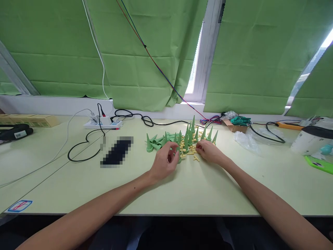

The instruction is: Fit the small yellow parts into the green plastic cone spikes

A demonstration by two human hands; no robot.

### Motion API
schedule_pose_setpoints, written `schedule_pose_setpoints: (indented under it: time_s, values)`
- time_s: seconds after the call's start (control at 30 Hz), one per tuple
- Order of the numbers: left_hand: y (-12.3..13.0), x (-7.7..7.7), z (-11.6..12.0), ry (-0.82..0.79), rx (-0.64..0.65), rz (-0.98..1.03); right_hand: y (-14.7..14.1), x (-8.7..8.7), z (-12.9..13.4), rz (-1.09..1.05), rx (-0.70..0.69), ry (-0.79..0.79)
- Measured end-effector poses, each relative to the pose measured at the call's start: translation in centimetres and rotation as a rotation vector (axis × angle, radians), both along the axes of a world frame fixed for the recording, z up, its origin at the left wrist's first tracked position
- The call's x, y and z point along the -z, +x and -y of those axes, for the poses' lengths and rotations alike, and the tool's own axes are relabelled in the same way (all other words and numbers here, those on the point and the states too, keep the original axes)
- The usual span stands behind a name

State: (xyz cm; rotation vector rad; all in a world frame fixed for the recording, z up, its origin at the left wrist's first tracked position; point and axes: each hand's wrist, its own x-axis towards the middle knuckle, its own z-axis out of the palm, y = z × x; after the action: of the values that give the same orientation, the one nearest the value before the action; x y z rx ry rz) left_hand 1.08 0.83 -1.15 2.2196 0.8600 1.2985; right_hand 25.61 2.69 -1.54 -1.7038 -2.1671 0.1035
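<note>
My left hand [164, 162] curls its fingers and thumb round a green cone [179, 159], which stands upright on the table with its base down. My right hand [208, 151] dips its fingertips into a scatter of small yellow T-shaped pieces [191, 152]; the fingers are pressed together, and what is between them is hidden. Several more green cones [193, 126] stand upright just behind both hands, with yellow pieces among them. Further left, green cones lie on their sides in a pile [157, 141], beside one upright cone [149, 144].
A power strip [102, 122] with black and white cables lies at the back left, near a pixelated dark object [117, 152]. At the right are a small cardboard box [235, 126], clear plastic bags [247, 141], a white container [309, 141] and a green phone-like object [319, 164].
</note>
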Motion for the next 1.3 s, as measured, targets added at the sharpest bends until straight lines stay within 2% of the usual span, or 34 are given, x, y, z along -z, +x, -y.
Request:
schedule_pose_setpoints:
  time_s: [0.17, 0.47, 0.57, 0.73, 1.0, 1.3]
  values:
    - [0.0, -0.5, -0.2, -0.028, -0.098, 0.011, 0.0, 0.1, 0.0, -0.044, -0.004, 0.037]
    - [0.1, -0.1, -0.4, -0.169, -0.083, -0.095, -1.0, 0.0, 0.1, -0.202, 0.031, 0.144]
    - [0.0, 0.1, -0.6, -0.172, -0.08, -0.195, -1.7, -0.2, 0.5, -0.284, -0.017, 0.166]
    - [0.0, 0.0, -0.7, -0.166, -0.03, -0.314, -2.7, -0.3, 1.1, -0.378, -0.128, 0.239]
    - [0.1, 0.3, -0.8, -0.152, 0.017, -0.342, -3.3, -0.7, 1.7, -0.471, -0.185, 0.333]
    - [0.2, 0.4, -0.7, -0.22, 0.102, -0.225, -3.8, -0.7, 2.0, -0.502, -0.237, 0.349]
